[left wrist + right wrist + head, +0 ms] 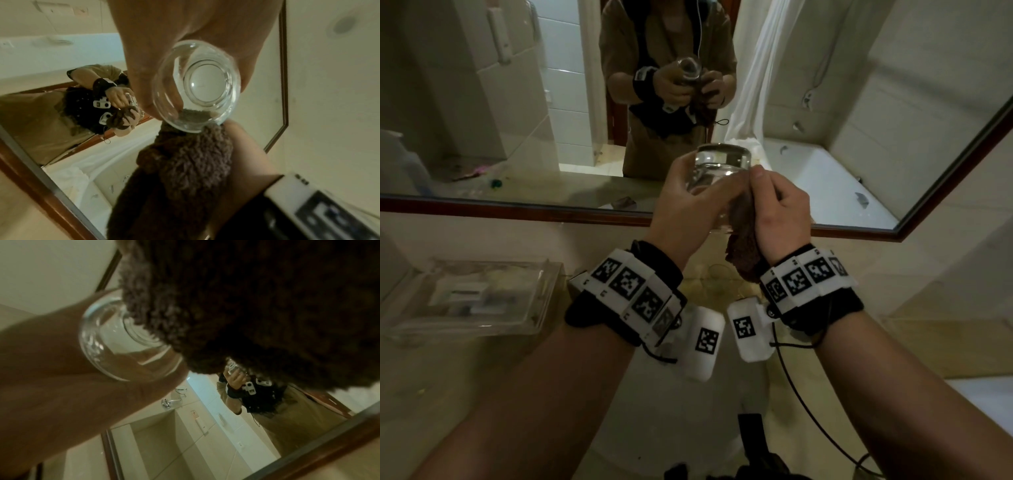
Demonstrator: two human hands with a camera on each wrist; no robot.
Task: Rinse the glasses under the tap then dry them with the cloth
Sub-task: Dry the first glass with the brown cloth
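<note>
A clear drinking glass (717, 173) is held up in front of the mirror, chest-high over the counter. My left hand (688, 202) wraps round its side, and its thick base (205, 84) faces the left wrist camera. My right hand (777, 205) pinches a brown fluffy cloth (743, 240) against the glass's rim, with the rest of the cloth hanging down by the wrist. A fold of cloth (193, 116) shows inside the glass. In the right wrist view the cloth (246, 313) covers most of the frame beside the glass (123, 340).
A large wood-framed mirror (517, 212) runs along the wall ahead and reflects me, a bathtub and a shower curtain. A clear plastic tray (465, 298) with small items sits on the marble counter at left. The white basin (688, 411) lies below my wrists.
</note>
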